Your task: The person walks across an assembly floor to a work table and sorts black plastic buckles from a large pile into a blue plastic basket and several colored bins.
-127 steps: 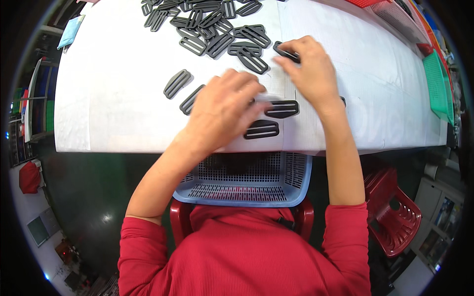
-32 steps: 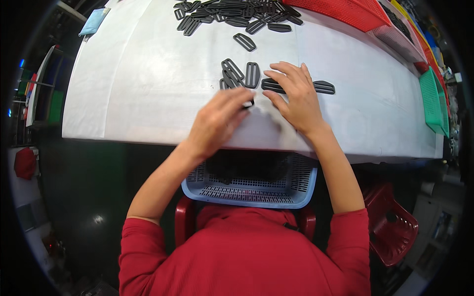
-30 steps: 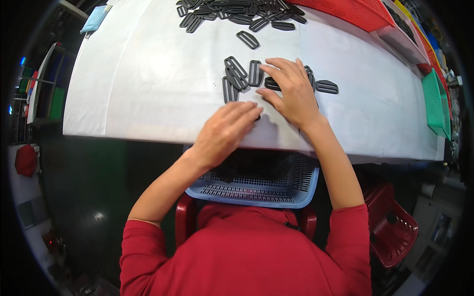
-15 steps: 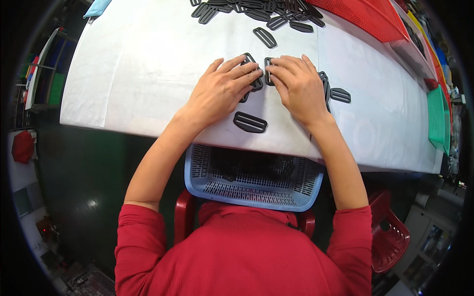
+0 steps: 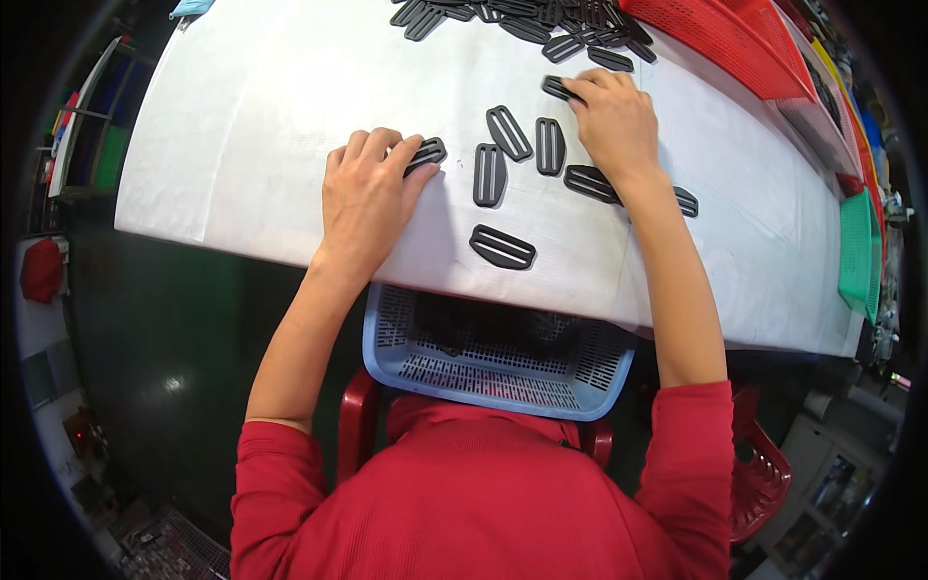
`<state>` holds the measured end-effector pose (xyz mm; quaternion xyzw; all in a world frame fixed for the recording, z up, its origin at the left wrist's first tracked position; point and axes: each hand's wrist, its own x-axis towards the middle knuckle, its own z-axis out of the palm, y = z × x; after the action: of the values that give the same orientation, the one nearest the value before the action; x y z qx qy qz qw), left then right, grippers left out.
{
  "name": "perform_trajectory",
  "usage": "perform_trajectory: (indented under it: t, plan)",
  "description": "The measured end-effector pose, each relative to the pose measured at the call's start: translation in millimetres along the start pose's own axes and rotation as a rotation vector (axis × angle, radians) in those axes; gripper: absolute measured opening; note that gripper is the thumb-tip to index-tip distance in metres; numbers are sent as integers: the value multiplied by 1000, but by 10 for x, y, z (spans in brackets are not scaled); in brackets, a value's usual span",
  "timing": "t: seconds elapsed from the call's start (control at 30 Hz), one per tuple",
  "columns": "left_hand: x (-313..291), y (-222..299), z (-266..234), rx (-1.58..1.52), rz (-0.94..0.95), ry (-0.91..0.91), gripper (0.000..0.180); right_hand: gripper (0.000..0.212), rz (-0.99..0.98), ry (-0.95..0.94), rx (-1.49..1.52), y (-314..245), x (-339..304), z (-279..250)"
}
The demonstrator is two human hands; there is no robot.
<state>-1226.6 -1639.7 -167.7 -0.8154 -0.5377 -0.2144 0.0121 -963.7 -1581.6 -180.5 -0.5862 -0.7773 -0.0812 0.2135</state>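
Black plastic strap slide buckles, long and slotted, lie on the white tabletop. My left hand pinches one slide buckle between thumb and fingers, left of the loose ones. Farther off on the right, my right hand grips the end of another slide buckle near the pile. Between my hands lie an upright buckle, a tilted buckle and a third buckle. One buckle rests nearer the front edge. My right wrist partly covers another buckle.
A heap of slide buckles is at the far side. Beside it stands a red basket, with a green basket at the right edge. Below the table edge, a blue basket with dark contents sits before me. A red chair shows beneath.
My hands have parted from the middle. The left has moved left with a slide buckle; the right has reached farther away and taken hold of the lone buckle near the heap. The view shifted slightly.
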Motion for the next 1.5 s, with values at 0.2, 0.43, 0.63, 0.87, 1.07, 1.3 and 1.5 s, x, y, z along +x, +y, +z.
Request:
perform_trajectory:
  t: [0.2,0.43,0.63,0.87,1.07,1.3,1.5]
  plan:
    - [0,90,52,-83,-122,39,27,24,-79,-27,259,-721,-390,-272]
    - [-114,47,-33,-300,-218,1,29,29,-23,-45,165,-1040,-567,-281]
    - [-236,42,-54,-202,-13,44,29,27,24,-8,201,-739,-595,-313]
    - [-84,18,47,-333,7,69,30,26,67,-54,291,-497,-647,-469]
    - [370,50,268,-363,298,-163,43,24,344,185,364,-219,-795,-813]
    - [323,419,322,-283,636,-412,53,28,253,99,339,43,-790,-725]
    - [-182,714,97,-413,706,-531,54,36,42,-145,105,143,-423,-197]
